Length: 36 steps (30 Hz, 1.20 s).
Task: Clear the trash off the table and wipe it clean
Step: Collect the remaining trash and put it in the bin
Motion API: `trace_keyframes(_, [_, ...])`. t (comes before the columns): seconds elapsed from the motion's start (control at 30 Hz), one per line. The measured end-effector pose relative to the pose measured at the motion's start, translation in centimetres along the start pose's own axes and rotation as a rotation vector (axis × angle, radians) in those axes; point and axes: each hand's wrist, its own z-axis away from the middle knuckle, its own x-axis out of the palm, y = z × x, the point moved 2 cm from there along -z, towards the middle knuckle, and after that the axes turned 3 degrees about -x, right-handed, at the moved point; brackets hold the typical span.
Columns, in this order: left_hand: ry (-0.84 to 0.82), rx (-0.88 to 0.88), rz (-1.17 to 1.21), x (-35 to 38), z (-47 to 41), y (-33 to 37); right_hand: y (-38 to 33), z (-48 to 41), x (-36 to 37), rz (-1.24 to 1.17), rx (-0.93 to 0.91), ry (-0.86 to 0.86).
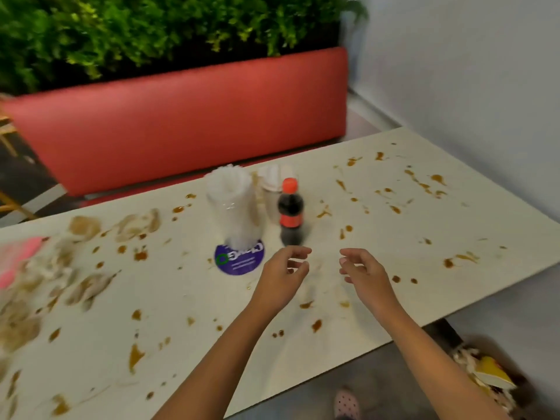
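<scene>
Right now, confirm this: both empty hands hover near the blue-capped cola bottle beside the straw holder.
Wrong on the cap: the head view shows it is red. Otherwise right: the left hand and right hand hover empty near the cola bottle, beside the straw holder.

Matt, smooth tabletop [378, 268], stained with glossy brown smears. On it: clear glossy plastic bottle [291, 212]; behind it, smooth red upholstered bench [181, 125].
</scene>
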Motion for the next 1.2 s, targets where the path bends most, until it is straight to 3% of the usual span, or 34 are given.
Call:
trace_keyframes(0.3, [0.284,-0.123,0.021,-9.3,2.6,-5.2,-2.7,0.2,12.3,0.057,-0.038,-0.277])
trace_keyframes(0.7, [0.539,-0.225,0.020,-16.9,2.5,-7.5,-6.0,-2.9,20.1,0.094,-0.103,-0.608])
trace_keyframes(0.93, [0.663,-0.284,0.049,-19.7,4.1,-10.2,-6.4,-3.2,25.1,0.148,-0.142,-0.711])
trace_keyframes(1.2, [0.674,-0.323,-0.054,-26.2,5.5,-15.4,-6.5,-2.1,31.5,0.169,-0.136,-0.742])
